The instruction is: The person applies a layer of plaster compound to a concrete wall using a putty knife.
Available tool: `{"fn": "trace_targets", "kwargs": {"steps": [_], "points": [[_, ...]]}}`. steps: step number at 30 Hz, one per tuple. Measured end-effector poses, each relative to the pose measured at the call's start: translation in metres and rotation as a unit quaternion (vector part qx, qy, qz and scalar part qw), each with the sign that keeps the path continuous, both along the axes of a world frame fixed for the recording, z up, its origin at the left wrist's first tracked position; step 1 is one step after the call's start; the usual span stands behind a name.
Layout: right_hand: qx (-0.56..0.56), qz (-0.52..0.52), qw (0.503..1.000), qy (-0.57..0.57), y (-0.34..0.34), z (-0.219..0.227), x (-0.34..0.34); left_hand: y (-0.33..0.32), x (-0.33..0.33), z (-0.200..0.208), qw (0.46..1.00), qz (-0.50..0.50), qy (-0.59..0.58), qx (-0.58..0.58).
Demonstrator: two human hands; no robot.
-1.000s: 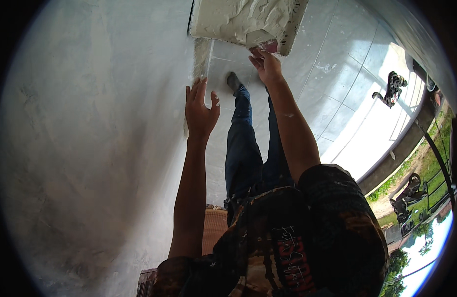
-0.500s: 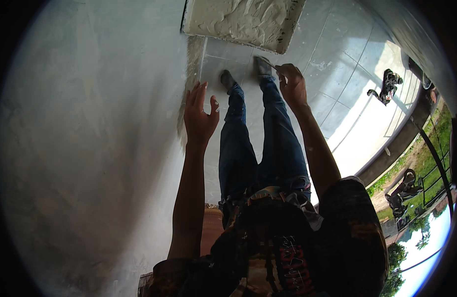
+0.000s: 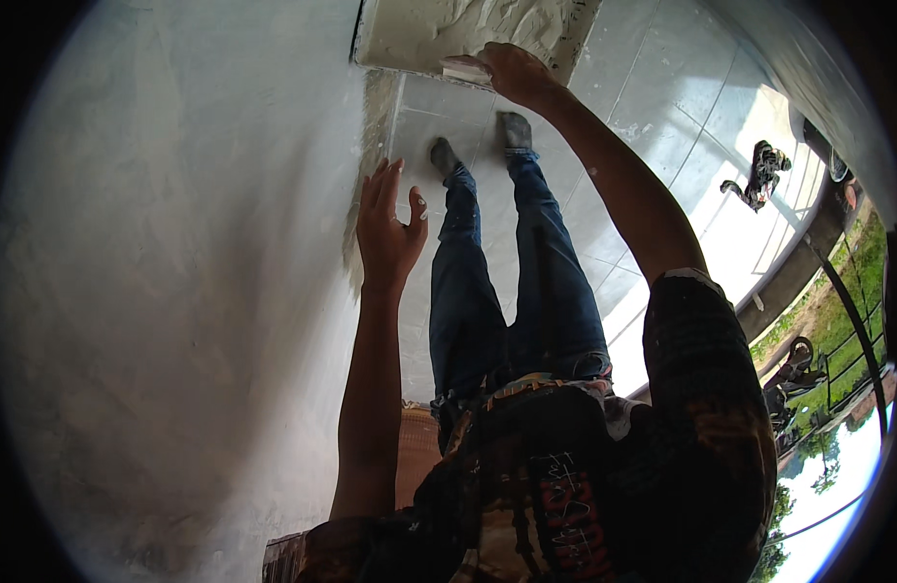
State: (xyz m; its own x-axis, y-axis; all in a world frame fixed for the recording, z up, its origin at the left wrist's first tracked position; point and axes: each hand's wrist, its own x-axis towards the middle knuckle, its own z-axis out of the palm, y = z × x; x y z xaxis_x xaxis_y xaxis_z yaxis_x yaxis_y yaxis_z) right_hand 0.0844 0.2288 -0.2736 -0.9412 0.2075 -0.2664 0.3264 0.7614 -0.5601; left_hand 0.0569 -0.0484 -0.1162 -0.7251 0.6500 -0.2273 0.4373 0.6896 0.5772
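My right hand [image 3: 518, 74] grips a flat-bladed putty knife [image 3: 465, 70] at the near rim of a shallow tray [image 3: 406, 69]. The knife's handle is hidden in my fingers. Thick, off-white plaster [image 3: 439, 29], ridged and smeared, fills the tray. My left hand [image 3: 390, 233] is raised beside the grey-white wall [image 3: 196, 243], its fingers stretched up and thumb apart, with nothing in it. White specks show on that thumb. Whether the left fingers touch the wall, I cannot tell.
I stand on a grey tiled floor [image 3: 653, 107] just short of the tray. A rough strip [image 3: 376, 126] runs along the wall's foot. Dark, crumpled items [image 3: 759, 175] lie on the sunlit floor at right. Beyond the floor's edge are grass [image 3: 847, 291] and a motorbike [image 3: 796, 374].
My right hand has moved forward and left from beside my foot to the tray's near edge, carrying the putty knife. The left hand stays nearly still.
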Motion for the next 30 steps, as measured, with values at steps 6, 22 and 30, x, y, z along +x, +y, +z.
{"fn": "trace_targets", "kwargs": {"steps": [6, 22, 30], "points": [[-0.02, 0.015, 0.999, 0.025, -0.025, 0.015, -0.009, 0.002, -0.01, 0.001, 1.0, -0.009, 0.008, -0.01], [-0.032, 0.021, 0.999, -0.024, -0.008, 0.002, -0.025, -0.006, 0.0, 0.001, 1.0, -0.002, -0.011, -0.014], [-0.063, 0.124, 0.984, -0.109, 0.022, 0.006, -0.044, -0.006, 0.001, 0.007, 1.0, -0.003, -0.007, -0.025]]}}
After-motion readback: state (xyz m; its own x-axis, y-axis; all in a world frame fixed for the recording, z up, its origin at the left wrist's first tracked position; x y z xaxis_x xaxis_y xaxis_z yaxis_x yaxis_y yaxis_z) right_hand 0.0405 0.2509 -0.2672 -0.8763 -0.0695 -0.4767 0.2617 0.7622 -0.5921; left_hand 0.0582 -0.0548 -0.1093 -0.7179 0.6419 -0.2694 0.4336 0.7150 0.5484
